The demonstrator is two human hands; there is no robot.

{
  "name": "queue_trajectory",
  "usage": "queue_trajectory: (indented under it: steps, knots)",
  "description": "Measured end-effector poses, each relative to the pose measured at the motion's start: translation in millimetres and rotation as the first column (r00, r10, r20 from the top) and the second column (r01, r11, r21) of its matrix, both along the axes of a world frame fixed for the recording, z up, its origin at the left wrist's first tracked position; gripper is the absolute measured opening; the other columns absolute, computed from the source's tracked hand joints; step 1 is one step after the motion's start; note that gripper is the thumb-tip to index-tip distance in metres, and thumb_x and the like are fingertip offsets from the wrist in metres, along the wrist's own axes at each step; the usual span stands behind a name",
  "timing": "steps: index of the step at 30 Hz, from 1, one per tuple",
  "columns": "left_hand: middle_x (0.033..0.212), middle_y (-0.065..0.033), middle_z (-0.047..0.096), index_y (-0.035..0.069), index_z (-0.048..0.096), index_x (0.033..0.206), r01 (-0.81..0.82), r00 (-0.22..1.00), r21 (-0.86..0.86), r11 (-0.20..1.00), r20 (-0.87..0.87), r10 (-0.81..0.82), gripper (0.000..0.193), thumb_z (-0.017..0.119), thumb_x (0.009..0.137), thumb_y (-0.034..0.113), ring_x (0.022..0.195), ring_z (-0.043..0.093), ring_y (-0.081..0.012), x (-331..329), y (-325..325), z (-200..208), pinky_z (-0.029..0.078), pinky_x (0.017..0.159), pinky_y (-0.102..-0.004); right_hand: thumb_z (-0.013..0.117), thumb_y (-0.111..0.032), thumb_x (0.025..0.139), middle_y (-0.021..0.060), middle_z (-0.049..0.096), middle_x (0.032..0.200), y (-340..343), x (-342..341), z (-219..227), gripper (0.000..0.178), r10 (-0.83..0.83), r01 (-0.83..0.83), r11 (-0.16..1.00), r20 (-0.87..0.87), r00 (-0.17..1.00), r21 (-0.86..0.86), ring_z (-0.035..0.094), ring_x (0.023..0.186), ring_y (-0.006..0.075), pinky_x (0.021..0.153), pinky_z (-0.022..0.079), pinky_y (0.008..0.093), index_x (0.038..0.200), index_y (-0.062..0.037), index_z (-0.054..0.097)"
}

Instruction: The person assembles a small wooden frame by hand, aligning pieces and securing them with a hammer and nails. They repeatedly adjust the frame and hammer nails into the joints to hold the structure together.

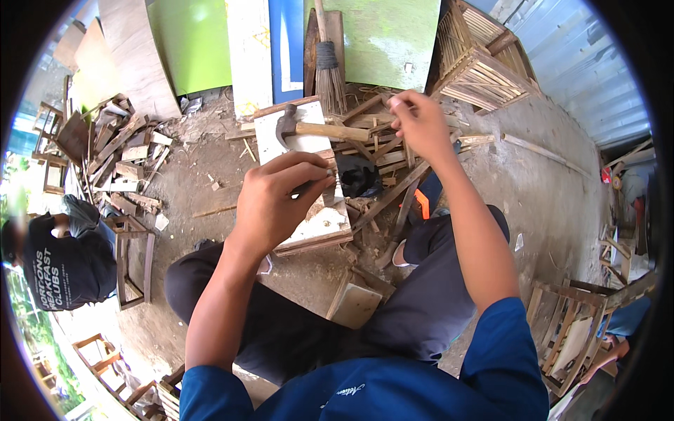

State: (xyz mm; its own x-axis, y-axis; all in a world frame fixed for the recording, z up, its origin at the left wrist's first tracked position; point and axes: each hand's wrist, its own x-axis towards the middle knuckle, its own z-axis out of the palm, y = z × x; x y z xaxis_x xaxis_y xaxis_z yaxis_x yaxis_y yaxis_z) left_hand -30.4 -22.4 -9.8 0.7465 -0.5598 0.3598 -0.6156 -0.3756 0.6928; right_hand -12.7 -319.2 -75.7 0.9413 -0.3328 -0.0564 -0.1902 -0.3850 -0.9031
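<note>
White-topped wooden bench (309, 227) sits mid-frame below the curled left hand (279, 194); its far end bears a dark-headed, wooden-handled hammer (319, 130), near the curled right hand (423, 128), upper right. Whether either pinches something, I cannot tell. Fingerwork seems in hand; striking would need the hammer grasped.

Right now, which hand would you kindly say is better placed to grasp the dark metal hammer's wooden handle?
Probably the right hand: the wooden handle points toward it, while the left hand curls over the white wooden board.

Hammer (330, 131) across white board (312, 226), scrap wood (393, 158) alongside, open floor (188, 172) leftward
</note>
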Motion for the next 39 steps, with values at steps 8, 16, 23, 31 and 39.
queue_trajectory:
  steps: [8, 16, 23, 31, 39]
  knots:
    - [0.104, -0.0072, 0.08, 0.003, 0.079, 0.091, 0.049, 0.998, 0.006, 0.999, 0.026, -0.049, 0.008, 0.085, 0.086, 0.003, 0.085, 0.078, -0.0218, 6.5, 0.2, 3.0, 0.063, 0.074, -0.0328, 0.068, -0.036, 0.103, 0.0166, 0.073, 0.127, -4.1, 28.3, -102.7, 0.039, 0.165, -0.194, 0.87, -0.103, 0.981, -0.454, 0.069, 0.121, 0.0372, 0.103, 0.053, 0.0492, 0.127, -0.0051, 0.07]
    - [0.104, -0.0073, 0.08, 0.002, 0.079, 0.093, 0.035, 0.999, 0.008, 0.999, -0.003, -0.035, 0.008, 0.084, 0.088, 0.005, 0.085, 0.079, -0.0246, 7.7, 1.3, -0.9, 0.064, 0.074, -0.0346, 0.066, -0.037, 0.106, 0.0252, 0.064, 0.14, 62.8, 40.1, -101.7, 0.059, 0.363, -0.482, 0.582, -0.321, 0.875, -0.655, 0.064, 0.128, 0.0434, 0.11, 0.049, 0.0558, 0.153, -0.0061, 0.049]
    - [0.104, -0.0055, 0.079, 0.006, 0.079, 0.096, 0.03, 0.999, -0.012, 0.999, 0.017, -0.03, 0.012, 0.085, 0.089, 0.014, 0.084, 0.077, -0.03, 12.3, 5.2, -4.6, 0.062, 0.075, -0.0391, 0.063, -0.032, 0.104, 0.0287, 0.076, 0.098, 76.7, 28.5, -76.2, 0.037, 0.293, -0.431, 0.689, -0.32, 0.901, -0.583, 0.074, 0.098, 0.047, 0.086, 0.056, 0.0579, 0.115, 0.0022, 0.067]
    - [0.103, -0.0067, 0.079, 0.005, 0.08, 0.096, 0.046, 0.999, 0.014, 0.999, 0.023, -0.046, 0.008, 0.083, 0.09, 0.01, 0.087, 0.077, -0.0283, 3.0, 4.6, -3.4, 0.062, 0.077, -0.0379, 0.07, -0.042, 0.105, 0.0045, 0.062, 0.069, 47.4, -17.3, -18.1, 0.04, 0.199, -0.075, 0.88, -0.222, 0.955, 0.469, 0.054, 0.049, 0.0139, 0.044, 0.043, 0.0327, 0.093, -0.0046, 0.064]
    - [0.102, -0.0074, 0.078, 0.006, 0.079, 0.094, 0.047, 0.995, 0.005, 0.999, 0.093, -0.047, 0.01, 0.083, 0.09, 0.013, 0.086, 0.076, -0.0308, 2.5, 4.8, -8.5, 0.061, 0.077, -0.0405, 0.065, -0.019, 0.105, 0.0046, 0.057, 0.08, 19.2, -80.6, 99.5, 0.028, -0.058, -0.145, 0.872, 0.392, 0.918, 0.467, 0.051, 0.051, 0.0089, 0.041, 0.042, 0.0257, 0.126, -0.0035, 0.055]
